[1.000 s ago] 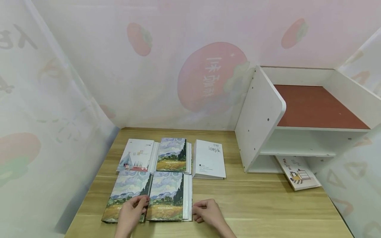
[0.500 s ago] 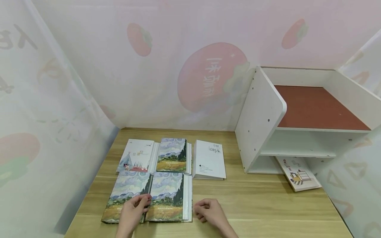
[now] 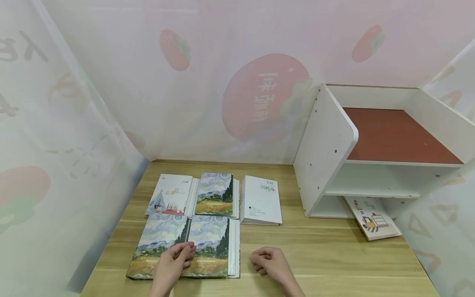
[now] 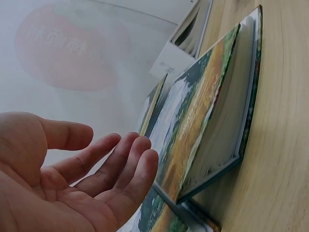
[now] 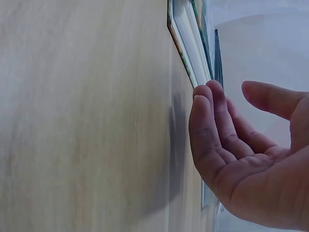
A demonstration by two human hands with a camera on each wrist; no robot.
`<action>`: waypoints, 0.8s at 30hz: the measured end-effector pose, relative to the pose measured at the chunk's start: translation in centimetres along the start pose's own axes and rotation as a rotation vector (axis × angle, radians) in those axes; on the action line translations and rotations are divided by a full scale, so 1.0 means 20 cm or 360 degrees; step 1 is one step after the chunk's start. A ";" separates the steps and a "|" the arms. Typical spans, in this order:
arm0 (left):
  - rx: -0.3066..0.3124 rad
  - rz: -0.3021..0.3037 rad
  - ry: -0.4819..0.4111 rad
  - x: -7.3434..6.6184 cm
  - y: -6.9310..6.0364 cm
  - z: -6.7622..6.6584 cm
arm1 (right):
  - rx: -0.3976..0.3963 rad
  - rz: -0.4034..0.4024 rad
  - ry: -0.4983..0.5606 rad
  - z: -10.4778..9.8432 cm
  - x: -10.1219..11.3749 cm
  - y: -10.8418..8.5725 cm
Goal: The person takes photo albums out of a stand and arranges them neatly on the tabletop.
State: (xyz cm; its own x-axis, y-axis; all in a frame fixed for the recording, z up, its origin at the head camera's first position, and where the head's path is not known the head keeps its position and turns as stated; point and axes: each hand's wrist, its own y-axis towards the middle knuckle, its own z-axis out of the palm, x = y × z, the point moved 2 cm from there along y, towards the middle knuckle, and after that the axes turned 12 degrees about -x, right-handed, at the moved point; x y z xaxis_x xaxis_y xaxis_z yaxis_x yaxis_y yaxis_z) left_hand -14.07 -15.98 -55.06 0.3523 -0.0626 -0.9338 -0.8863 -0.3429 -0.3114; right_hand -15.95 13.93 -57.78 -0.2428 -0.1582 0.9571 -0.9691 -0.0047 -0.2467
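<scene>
My left hand [image 3: 173, 264] hovers over the seam between two painted photo albums, the front left album [image 3: 157, 243] and the front middle album [image 3: 208, 243]. Its fingers are loosely bent with nothing between them, as the left wrist view confirms. To the right of the front middle album, my right hand [image 3: 272, 266] is just above the table, apart from the album and holding nothing. Behind lie a white album with a tent picture [image 3: 170, 194], a third painted album [image 3: 214, 194] and a white album with dark lettering [image 3: 261, 200].
A white shelf unit [image 3: 326, 156] with a reddish-brown top board [image 3: 397, 136] stands at the right of the wooden table [image 3: 319, 251]. Another album [image 3: 372, 218] sticks out of its lowest compartment. Printed fabric [image 3: 208, 115] hangs behind the table and along its sides.
Both hands have shifted right. The right hand has drawn away from the front middle album's edge, and the left has moved off the front left album's edge. The albums stay in place.
</scene>
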 end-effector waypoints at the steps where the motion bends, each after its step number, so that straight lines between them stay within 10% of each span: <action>1: 0.0005 -0.0005 -0.0009 0.00 0.00 0.01 | -0.0007 0.0009 0.0003 -0.01 0.00 0.00; 24: 0.0327 0.0129 -0.0039 0.00 -0.06 0.18 | -0.0163 0.0095 0.0091 -0.26 0.00 -0.02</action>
State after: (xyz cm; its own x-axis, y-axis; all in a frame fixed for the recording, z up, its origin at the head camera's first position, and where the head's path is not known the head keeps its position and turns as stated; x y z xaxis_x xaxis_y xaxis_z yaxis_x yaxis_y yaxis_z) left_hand -14.07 -12.06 -55.23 0.2725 -0.0587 -0.9604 -0.9548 -0.1395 -0.2624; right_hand -15.88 19.03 -56.86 -0.2994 -0.0989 0.9490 -0.9515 0.1046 -0.2893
